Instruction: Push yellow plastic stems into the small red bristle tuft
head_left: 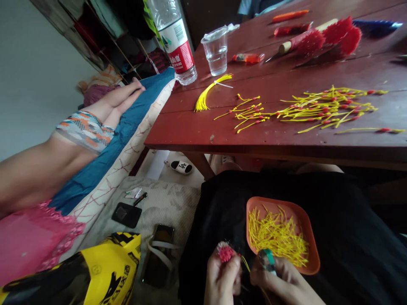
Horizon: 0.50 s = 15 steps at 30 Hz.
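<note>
My left hand [222,273] is closed around a small red bundle [226,253] with fine pale strands sticking out of its top. A thin yellow cord [245,263] runs from beside that bundle to my right hand [281,279], whose fingers are pinched on it. Something green, like a wrap of tape [267,259], sits at a finger of the right hand. Just beyond that hand, an orange tray [313,254] rests on the black cloth over my lap. In it lies a heap of short yellow cords [276,235].
A red-brown table [190,127] stands ahead, with red-beaded yellow cords [327,108], a tied yellow bundle [210,94], a cup of water [216,53], a bottle [178,46] and red brush-like pieces [333,36]. Left are a phone [160,250], a yellow bag [111,267] and a person lying down [85,131].
</note>
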Each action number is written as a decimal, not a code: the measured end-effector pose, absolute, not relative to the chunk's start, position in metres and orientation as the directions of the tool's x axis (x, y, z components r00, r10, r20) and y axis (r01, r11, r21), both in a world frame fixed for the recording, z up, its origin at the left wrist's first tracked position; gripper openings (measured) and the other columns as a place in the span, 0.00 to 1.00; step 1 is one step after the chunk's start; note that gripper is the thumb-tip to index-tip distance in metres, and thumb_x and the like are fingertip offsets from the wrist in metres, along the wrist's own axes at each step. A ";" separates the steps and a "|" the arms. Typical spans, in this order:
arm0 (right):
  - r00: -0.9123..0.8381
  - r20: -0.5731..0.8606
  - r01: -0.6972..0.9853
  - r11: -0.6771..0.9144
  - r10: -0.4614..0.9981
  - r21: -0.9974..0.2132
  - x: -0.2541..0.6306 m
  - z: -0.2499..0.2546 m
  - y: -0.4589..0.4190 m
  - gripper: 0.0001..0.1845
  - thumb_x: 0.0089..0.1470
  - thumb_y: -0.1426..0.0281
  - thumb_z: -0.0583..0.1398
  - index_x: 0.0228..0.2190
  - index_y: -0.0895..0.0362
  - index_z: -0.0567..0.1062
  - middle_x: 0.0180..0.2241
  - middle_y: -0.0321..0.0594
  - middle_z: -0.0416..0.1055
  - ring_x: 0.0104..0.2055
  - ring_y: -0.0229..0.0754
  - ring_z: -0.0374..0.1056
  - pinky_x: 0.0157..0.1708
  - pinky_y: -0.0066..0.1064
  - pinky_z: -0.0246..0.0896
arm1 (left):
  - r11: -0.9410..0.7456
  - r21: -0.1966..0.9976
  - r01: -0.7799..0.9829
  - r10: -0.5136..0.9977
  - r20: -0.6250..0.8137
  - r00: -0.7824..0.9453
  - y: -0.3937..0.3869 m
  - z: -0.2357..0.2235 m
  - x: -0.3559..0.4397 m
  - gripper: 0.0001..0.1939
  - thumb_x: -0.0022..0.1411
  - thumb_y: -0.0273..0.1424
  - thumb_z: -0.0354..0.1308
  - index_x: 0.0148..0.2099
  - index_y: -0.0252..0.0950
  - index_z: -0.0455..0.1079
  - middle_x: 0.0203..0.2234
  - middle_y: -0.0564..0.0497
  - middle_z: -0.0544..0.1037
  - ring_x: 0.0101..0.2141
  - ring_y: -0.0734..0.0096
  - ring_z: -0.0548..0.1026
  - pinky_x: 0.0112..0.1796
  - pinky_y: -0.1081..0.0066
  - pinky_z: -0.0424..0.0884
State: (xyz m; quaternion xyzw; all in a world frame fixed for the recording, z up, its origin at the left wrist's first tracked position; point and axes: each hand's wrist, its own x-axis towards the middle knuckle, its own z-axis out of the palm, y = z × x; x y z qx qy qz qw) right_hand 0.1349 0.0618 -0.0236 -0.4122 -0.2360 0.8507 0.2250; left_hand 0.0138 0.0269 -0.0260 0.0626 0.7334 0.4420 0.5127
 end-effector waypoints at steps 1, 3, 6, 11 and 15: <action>-0.554 -0.604 -0.186 -0.792 0.573 -0.581 0.135 -0.024 0.062 0.14 0.41 0.65 0.61 0.15 0.55 0.61 0.10 0.22 0.47 0.13 0.28 0.38 0.14 0.25 0.31 | 0.598 0.712 -0.368 0.547 -0.698 -0.463 0.027 -0.026 0.015 0.26 0.30 0.47 0.69 0.26 0.34 0.67 0.10 0.61 0.61 0.14 0.82 0.58 0.17 0.79 0.51; -0.546 -0.616 -0.190 -0.800 0.568 -0.569 0.135 -0.024 0.061 0.13 0.40 0.65 0.60 0.15 0.55 0.62 0.09 0.22 0.47 0.13 0.28 0.38 0.14 0.25 0.32 | 0.590 0.713 -0.379 0.542 -0.697 -0.469 0.027 -0.025 0.016 0.29 0.29 0.49 0.68 0.29 0.33 0.68 0.10 0.60 0.63 0.15 0.81 0.59 0.18 0.80 0.52; -0.536 -0.617 -0.201 -0.797 0.576 -0.569 0.135 -0.022 0.061 0.12 0.40 0.66 0.60 0.15 0.56 0.63 0.10 0.23 0.48 0.13 0.28 0.40 0.13 0.24 0.35 | 0.573 0.728 -0.377 0.539 -0.681 -0.495 0.027 -0.025 0.017 0.33 0.28 0.48 0.69 0.36 0.33 0.69 0.13 0.58 0.67 0.17 0.78 0.62 0.19 0.79 0.55; -0.506 -0.646 -0.199 -0.806 0.571 -0.557 0.136 -0.020 0.061 0.12 0.39 0.66 0.61 0.15 0.56 0.62 0.10 0.22 0.47 0.13 0.28 0.40 0.14 0.24 0.35 | 0.563 0.751 -0.345 0.578 -0.656 -0.485 0.026 -0.026 0.014 0.23 0.34 0.43 0.70 0.31 0.35 0.70 0.14 0.58 0.67 0.19 0.78 0.63 0.21 0.78 0.57; -0.502 -0.643 -0.218 -0.804 0.578 -0.553 0.136 -0.022 0.060 0.11 0.40 0.66 0.60 0.16 0.56 0.63 0.10 0.22 0.48 0.13 0.28 0.39 0.14 0.25 0.33 | 0.596 0.663 -0.453 0.575 -0.746 -0.335 0.034 -0.020 0.012 0.19 0.36 0.42 0.68 0.24 0.34 0.66 0.11 0.61 0.63 0.12 0.86 0.53 0.15 0.80 0.45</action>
